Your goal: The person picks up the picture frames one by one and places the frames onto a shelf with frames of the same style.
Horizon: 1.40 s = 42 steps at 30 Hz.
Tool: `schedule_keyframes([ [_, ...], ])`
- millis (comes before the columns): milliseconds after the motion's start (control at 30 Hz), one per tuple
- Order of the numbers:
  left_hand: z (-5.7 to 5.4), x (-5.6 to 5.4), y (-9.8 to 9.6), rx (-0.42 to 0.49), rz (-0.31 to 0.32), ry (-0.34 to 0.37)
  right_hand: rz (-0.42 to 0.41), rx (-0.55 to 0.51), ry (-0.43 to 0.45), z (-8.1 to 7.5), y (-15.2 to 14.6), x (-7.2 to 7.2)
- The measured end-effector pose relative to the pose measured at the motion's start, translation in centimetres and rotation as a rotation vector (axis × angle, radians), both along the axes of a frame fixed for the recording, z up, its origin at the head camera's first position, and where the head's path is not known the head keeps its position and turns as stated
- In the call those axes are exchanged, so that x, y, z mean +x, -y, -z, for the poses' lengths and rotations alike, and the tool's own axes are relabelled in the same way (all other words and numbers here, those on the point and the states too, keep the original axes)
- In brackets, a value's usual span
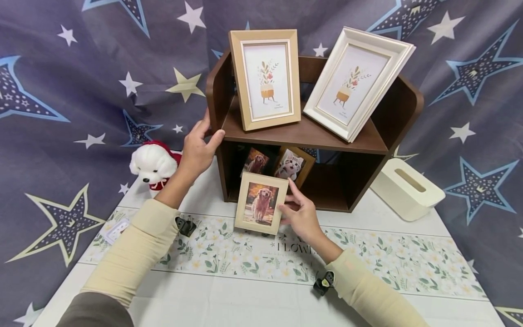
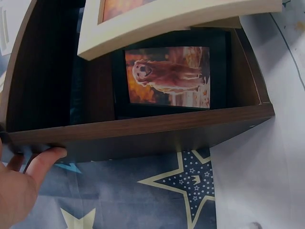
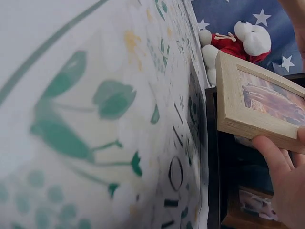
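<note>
A light wood picture frame [image 1: 261, 204] with a golden retriever photo is tilted in front of the shelf's lower compartment. My right hand [image 1: 301, 213] pinches its right edge, thumb at the front. My left hand [image 1: 199, 147] rests against the outer left side of the dark brown shelf [image 1: 306, 138], its thumb near the front edge. Inside the lower compartment stand a black frame [image 2: 220, 76] with a dog photo and a brown frame [image 1: 307, 160] with a kitten photo. Part of both is hidden by the light frame in the head view.
On the upper shelf lean a tan frame [image 1: 237, 81] and a tilted white frame [image 1: 392, 70]. A white plush dog [image 1: 153, 163] in red sits left of the shelf, a cream tissue box [image 1: 408, 190] right. A floral runner [image 1: 229, 254] crosses the white table.
</note>
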<state>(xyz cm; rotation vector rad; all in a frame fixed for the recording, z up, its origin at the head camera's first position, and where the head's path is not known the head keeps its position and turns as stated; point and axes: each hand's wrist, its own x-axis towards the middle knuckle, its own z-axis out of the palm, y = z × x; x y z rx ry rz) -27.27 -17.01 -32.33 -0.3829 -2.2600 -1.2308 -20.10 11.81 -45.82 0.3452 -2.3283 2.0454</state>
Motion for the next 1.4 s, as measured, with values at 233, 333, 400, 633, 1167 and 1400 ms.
schedule_keyframes([
  [233,0.0,-0.2,0.0,-0.012,0.002,-0.011,0.024,-0.003,0.02,-0.1,-1.1,0.2],
  [333,0.0,-0.1,0.0,-0.006,0.001,-0.006,0.036,-0.001,0.022,-0.1,-1.6,0.3],
  [400,0.0,-0.1,0.0,-0.002,-0.002,-0.005,0.043,0.0,0.021,0.0,-1.9,0.2],
  [633,-0.1,-0.2,0.0,-0.008,-0.004,-0.006,0.061,-0.022,0.028,0.0,-3.2,0.4],
  [1167,-0.1,0.0,0.0,-0.004,0.001,0.005,0.141,0.011,0.042,-0.2,-6.4,0.8],
  [1400,-0.1,-0.1,0.0,-0.005,0.001,0.007,0.152,0.043,0.044,-0.2,-8.0,1.2],
])
